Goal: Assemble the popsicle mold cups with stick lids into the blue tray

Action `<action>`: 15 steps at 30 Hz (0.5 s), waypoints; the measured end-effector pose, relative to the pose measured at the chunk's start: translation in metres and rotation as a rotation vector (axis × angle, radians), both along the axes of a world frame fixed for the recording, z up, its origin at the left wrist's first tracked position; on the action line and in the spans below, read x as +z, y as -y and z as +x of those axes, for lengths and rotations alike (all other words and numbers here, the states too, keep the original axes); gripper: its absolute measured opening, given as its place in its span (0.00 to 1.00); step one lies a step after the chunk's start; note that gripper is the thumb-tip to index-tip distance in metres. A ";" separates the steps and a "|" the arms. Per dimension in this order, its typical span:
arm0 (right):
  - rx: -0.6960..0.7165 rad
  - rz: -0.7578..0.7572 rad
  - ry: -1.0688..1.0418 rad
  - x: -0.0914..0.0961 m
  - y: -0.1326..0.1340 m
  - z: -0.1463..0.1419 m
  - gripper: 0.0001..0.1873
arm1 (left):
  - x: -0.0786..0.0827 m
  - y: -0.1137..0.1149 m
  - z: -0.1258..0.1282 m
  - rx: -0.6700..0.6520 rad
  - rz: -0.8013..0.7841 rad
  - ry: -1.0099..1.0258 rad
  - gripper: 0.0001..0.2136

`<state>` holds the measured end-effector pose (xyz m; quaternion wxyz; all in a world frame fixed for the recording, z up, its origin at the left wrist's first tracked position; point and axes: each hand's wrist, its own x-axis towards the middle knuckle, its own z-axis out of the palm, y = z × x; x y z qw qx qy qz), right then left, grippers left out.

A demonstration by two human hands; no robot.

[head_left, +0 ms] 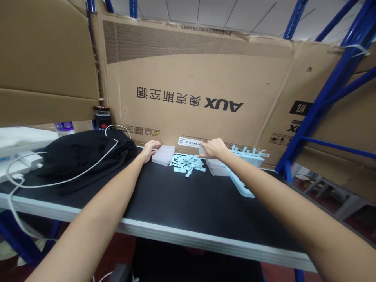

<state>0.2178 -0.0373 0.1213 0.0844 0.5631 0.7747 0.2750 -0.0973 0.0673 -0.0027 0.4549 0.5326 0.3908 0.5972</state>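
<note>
My left hand (150, 151) rests at the left edge of a stack of translucent plastic boxes (163, 156), its fingers apart and touching the stack's side. My right hand (215, 149) has its fingers closed on a translucent plastic box (201, 149), mostly hidden behind the fingers. Between the hands lies a loose pile of small light blue plastic pieces (188, 164). More translucent boxes (217, 168) lie just below my right hand. To the right, partly covered by my right forearm, stands a light blue plastic basket (249, 159) with similar blue pieces sticking up from it.
A tall cardboard panel (188, 70) closes off the back of the black table (176, 199). On the left are a black cloth bundle (85, 156), a white cable (73, 184) and a dark jar (102, 117). Blue metal posts (326, 82) rise on the right.
</note>
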 end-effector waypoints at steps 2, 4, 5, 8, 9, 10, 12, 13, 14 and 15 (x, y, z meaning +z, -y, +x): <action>-0.029 -0.006 -0.034 0.004 0.001 0.004 0.39 | -0.001 -0.001 -0.001 -0.004 0.002 -0.002 0.12; -0.057 -0.034 -0.111 0.009 0.004 0.014 0.42 | -0.002 -0.002 -0.001 -0.006 0.003 -0.005 0.12; -0.055 -0.065 -0.162 0.011 0.007 0.021 0.42 | -0.002 -0.003 -0.001 -0.006 0.003 -0.006 0.12; 0.055 -0.192 -0.321 0.011 0.023 0.051 0.37 | -0.003 -0.003 -0.001 -0.006 0.001 -0.008 0.12; 0.109 -0.218 -0.359 0.008 0.029 0.062 0.35 | -0.003 -0.002 -0.001 -0.006 0.000 -0.008 0.11; 0.159 -0.227 -0.388 0.004 0.036 0.072 0.34 | -0.002 -0.002 -0.001 -0.005 0.000 -0.009 0.11; 0.242 -0.211 -0.428 -0.008 0.046 0.092 0.32 | -0.001 0.000 0.000 -0.001 0.000 -0.015 0.11; 0.278 -0.193 -0.445 -0.016 0.049 0.100 0.32 | -0.001 0.001 0.000 0.001 0.001 -0.021 0.11; 0.311 -0.174 -0.463 -0.024 0.050 0.107 0.33 | 0.000 0.002 0.000 0.003 0.002 -0.029 0.11; 0.338 -0.151 -0.485 -0.032 0.050 0.112 0.33 | 0.000 0.002 0.000 0.004 0.004 -0.039 0.11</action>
